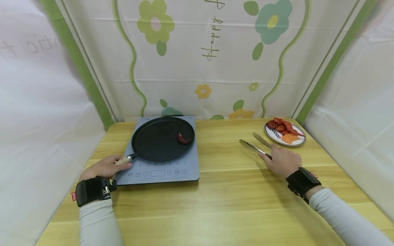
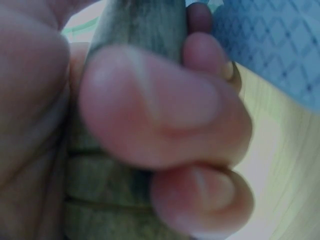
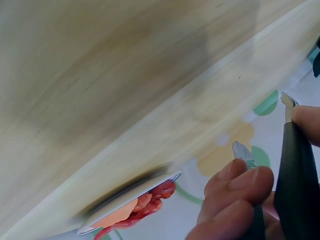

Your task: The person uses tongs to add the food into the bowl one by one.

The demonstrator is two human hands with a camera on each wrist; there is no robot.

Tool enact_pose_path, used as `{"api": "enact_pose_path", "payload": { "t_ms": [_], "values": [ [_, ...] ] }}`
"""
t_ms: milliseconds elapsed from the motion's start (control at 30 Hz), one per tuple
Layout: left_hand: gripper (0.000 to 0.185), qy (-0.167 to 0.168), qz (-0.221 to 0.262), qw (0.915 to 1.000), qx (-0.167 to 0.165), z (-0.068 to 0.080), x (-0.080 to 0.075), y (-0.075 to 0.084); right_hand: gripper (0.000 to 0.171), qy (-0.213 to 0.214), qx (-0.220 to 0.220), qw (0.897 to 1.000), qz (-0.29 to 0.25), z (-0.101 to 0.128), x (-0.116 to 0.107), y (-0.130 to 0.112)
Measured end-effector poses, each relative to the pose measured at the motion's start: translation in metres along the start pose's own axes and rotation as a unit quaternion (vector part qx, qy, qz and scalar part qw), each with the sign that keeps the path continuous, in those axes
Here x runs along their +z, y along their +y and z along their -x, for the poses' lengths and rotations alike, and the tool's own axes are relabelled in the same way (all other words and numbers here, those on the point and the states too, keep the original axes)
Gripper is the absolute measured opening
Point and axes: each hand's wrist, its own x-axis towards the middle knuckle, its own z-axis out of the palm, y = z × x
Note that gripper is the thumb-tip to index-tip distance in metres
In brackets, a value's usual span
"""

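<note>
R hand on tongs beside the plate; L hand holds the pan handle.

The right hand has its grip closed round the dark handle end of the tongs, fingers curled on both arms, w/ the tips spread apart & nothing between them. Tongs' long axis runs from the hand up-left; the tips sit just left of the plate, so the red & orange food pieces lie up-right of the grip, near, w/ bare counter between. The left hand is wrapped tight on the wooden pan handle of the black pan on the induction hob. One red piece lies at the pan's right side, well apart from the tongs; nothing stands between plate & pan.
</note>
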Motion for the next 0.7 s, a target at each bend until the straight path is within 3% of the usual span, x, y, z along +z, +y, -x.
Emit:
{"api": "enact_pose_path", "payload": {
  "t_ms": [700],
  "values": [
    [0.031,-0.001,-0.004,1.0000,-0.002,0.000,0.000,0.000,0.068,-0.027,0.043,0.999,-0.002,-0.004,-0.007,0.025]
  ]
}}
